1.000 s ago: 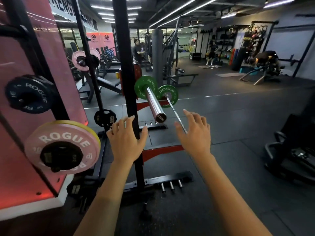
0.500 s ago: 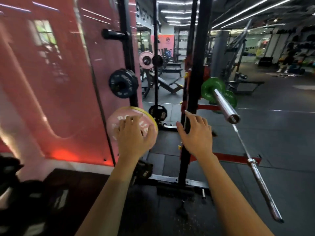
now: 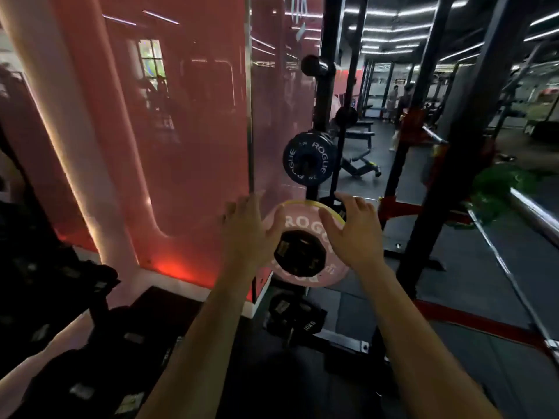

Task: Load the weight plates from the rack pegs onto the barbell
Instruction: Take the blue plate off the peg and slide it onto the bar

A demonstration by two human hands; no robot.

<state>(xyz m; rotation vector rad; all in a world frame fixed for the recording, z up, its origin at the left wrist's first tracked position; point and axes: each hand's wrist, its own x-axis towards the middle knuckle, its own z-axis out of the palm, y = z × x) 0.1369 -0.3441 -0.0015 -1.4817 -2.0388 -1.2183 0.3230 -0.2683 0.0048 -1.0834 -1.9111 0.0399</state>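
A pink ROGUE plate (image 3: 298,222) hangs on a low peg of the black rack upright (image 3: 328,34), with a small black plate (image 3: 299,252) in front of it and a yellow plate's rim (image 3: 302,202) behind. My left hand (image 3: 245,234) is at the pink plate's left edge and my right hand (image 3: 357,234) at its upper right edge, fingers spread. Whether they press the rim I cannot tell. A dark ROGUE plate (image 3: 308,161) sits on the peg above. The barbell sleeve (image 3: 535,213), carrying green plates (image 3: 499,189), is at the far right.
A pink glass panel (image 3: 181,131) stands close on the left. Black plates (image 3: 293,313) lie at the rack's foot, and more dark gear (image 3: 45,297) fills the lower left. A second black upright (image 3: 438,176) stands between me and the barbell. People stand far back.
My view has swung further left, away from the barbell. Both hands have come in around the pink plate, the right hand moving off the upright to the plate's right edge.
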